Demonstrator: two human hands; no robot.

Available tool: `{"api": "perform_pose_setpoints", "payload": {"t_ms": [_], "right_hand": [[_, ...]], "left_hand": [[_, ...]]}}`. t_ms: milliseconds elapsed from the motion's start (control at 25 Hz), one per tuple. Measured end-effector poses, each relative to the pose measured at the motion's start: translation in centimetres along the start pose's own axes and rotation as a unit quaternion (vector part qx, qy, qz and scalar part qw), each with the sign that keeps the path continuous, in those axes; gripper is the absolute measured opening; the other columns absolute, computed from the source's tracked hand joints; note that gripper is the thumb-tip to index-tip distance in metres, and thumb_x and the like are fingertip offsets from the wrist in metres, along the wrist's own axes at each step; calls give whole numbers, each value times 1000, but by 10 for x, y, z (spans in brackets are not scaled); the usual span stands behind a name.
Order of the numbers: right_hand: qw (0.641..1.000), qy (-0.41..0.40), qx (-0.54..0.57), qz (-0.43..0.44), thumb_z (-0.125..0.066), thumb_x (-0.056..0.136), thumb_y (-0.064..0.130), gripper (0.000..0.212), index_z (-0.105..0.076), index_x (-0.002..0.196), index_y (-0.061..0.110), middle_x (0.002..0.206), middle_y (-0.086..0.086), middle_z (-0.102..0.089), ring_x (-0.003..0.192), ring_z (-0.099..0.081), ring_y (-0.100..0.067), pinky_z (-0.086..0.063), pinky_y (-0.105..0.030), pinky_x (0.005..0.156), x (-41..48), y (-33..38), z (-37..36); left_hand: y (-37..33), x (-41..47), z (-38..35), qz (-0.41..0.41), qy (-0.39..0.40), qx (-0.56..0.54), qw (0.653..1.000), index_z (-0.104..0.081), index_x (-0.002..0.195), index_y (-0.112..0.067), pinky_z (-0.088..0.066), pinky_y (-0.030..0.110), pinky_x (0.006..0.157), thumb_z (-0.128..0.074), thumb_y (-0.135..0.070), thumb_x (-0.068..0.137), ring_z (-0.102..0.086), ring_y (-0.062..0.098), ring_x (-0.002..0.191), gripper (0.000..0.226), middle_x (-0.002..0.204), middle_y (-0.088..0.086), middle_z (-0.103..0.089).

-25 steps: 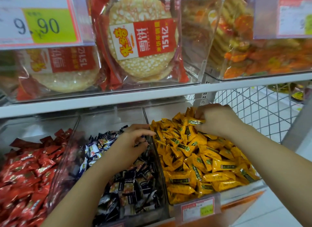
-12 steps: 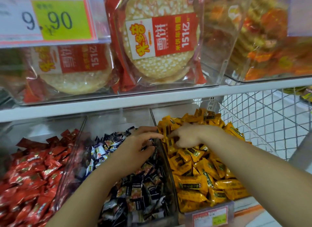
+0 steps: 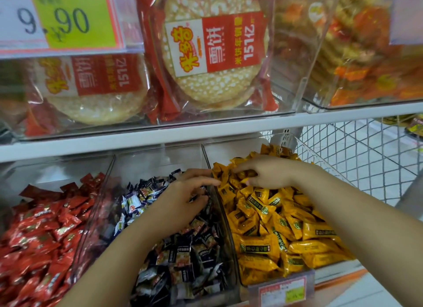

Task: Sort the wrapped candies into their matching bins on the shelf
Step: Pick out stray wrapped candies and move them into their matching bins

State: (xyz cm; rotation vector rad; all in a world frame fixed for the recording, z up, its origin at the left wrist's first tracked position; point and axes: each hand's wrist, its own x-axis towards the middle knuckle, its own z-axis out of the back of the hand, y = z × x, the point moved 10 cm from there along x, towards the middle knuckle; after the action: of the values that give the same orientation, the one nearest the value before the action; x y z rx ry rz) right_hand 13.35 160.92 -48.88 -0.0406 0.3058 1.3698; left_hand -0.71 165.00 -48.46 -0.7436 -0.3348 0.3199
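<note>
Your left hand (image 3: pixel 183 201) rests loose-fingered on dark candies (image 3: pixel 183 256); right hand (image 3: pixel 267 171) digs into yellow candies (image 3: pixel 286 226), likely hunting strays (grip hidden, cannot tell).

Red candies (image 3: pixel 39 233), dark candies (image 3: pixel 183 256) and yellow candies (image 3: pixel 286 233) apparently fill three adjoining clear bins (image 3: pixel 158 160).

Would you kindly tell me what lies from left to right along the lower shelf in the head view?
red-wrapped candies → dark-wrapped candies → yellow-wrapped candies → wire mesh panel
</note>
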Motion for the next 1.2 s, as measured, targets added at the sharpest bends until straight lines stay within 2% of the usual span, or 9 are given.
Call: {"api": "perform_pose_setpoints", "payload": {"t_ms": [160, 280, 400, 480, 560, 800, 960, 1040, 1200], "right_hand": [[994, 49, 61, 78, -61, 87, 34, 40, -54, 127, 33, 135, 13, -50, 117, -44, -2, -34, -22, 96, -44, 47, 5], [985, 156, -9, 70, -64, 82, 44, 59, -42, 136, 32, 138, 9, -43, 125, -38, -12, -35, -30, 102, -56, 60, -38], [992, 106, -53, 49, -62, 82, 46, 48, -50, 126, 32, 120, 6, -51, 116, -42, -17, -32, -39, 99, -40, 51, -40], [995, 41, -68, 53, -62, 84, 43, 15, -58, 96, 36, 90, 13, -51, 98, -45, -16, -32, -37, 94, -28, 46, -26], [997, -22, -59, 54, -63, 85, 37, 19, -50, 72, 30, 72, 12, -47, 82, -45, -16, -38, -32, 81, -21, 38, -12], [992, -105, -65, 26, -63, 85, 37, 23, -54, 89, 16, 91, -3, -57, 91, -54, -23, -43, -33, 72, -6, 11, 1], [979, -177, 99, 33, -68, 82, 35, 39, -59, 117, 22, 115, 2, -63, 100, -57, -13, -48, -29, 85, -31, 13, 29], [976, -117, 169, 70, -66, 84, 31, 28, -64, 110, 23, 105, 7, -66, 92, -60, -7, -49, -27, 84, -49, 29, 28], [979, 194, 36, 49, -44, 96, 39, 26, -65, 107, 27, 110, 10, -63, 101, -56, -8, -43, -23, 89, -73, 52, -45]], "left_hand": [[0, 0, 0, 4, -2, 9, 1000, -52, 110, -52, -38, -1, 84, -54, -12, 92, -50, -9, 103, 44, 126, -32, -35], [0, -1, -1, 8, -2, 14, 1000, -53, 112, -50, -40, 2, 85, -55, -12, 92, -51, -6, 104, 43, 129, -27, -37], [-2, -1, 0, 16, -2, 22, 1000, -53, 112, -51, -45, 14, 91, -55, -13, 92, -53, -1, 107, 43, 129, -24, -41], [-2, -2, 0, 25, 2, 27, 999, -53, 113, -51, -46, 15, 89, -55, -15, 92, -53, 0, 108, 42, 125, -22, -44], [-2, -3, -1, 33, 6, 29, 999, -52, 114, -50, -43, 7, 83, -54, -15, 93, -53, 0, 108, 41, 124, -20, -46], [-1, -2, -1, 50, 5, 31, 998, -53, 116, -47, -42, -1, 75, -53, -16, 93, -53, 1, 105, 39, 129, -16, -46], [1, -4, -2, 61, 6, 32, 998, -52, 113, -53, -54, 21, 76, -54, -17, 93, -61, 11, 91, 41, 114, -8, -55], [0, -4, -2, 60, 1, 39, 997, -53, 114, -50, -53, 24, 76, -54, -17, 93, -60, 9, 90, 40, 117, -9, -53], [-5, -6, -2, 58, -2, 45, 997, -55, 119, -44, -55, 34, 70, -52, -17, 94, -63, 23, 87, 37, 130, -17, -43]]}}
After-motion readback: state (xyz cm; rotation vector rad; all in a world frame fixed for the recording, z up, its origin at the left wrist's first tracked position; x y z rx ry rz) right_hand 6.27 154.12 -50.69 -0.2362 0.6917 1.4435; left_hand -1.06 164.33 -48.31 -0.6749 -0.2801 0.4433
